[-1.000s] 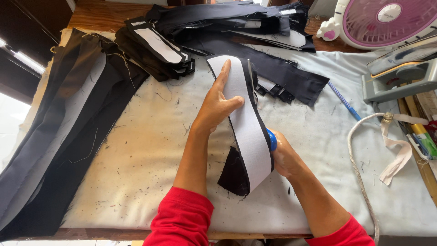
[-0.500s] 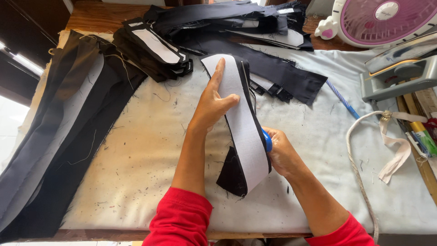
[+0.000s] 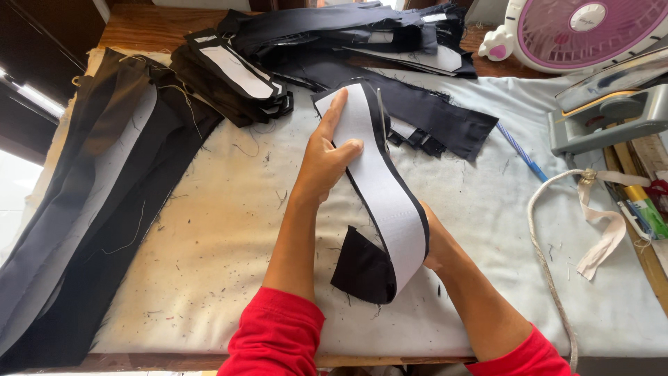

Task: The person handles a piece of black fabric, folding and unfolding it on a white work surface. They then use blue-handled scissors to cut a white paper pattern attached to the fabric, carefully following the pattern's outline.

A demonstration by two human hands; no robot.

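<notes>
White interfacing faces up on the curved fabric strip (image 3: 381,186), a dark piece with a black edge that arches up off the table (image 3: 209,230) between the person's two hands. The left hand (image 3: 327,153) lies on the strip's far end, fingers stretched out flat with the index finger pointing away and the thumb pressed onto the white face, pinning that end rather than closing around it. The right hand (image 3: 435,244) sits behind the strip's near bend, mostly hidden by the cloth; it seems to support the strip from behind, but whether its fingers are clenched cannot be told. The strip's near end folds under into a dark flap that rests on the table's pale, thread-flecked cover. Both forearms come out of red sleeves (image 3: 278,334) at the bottom edge.

Long dark fabric panels (image 3: 90,209) lie along the left side of the table, one with a pale lining showing. A stack of similar cut pieces (image 3: 229,76) sits just beyond the left hand, and more dark cloth (image 3: 362,35) is heaped along the far edge. To the right stand a pink fan (image 3: 591,31) and a grey iron (image 3: 612,104), with a blue pen (image 3: 522,153) and a white cord (image 3: 550,244) nearby.
</notes>
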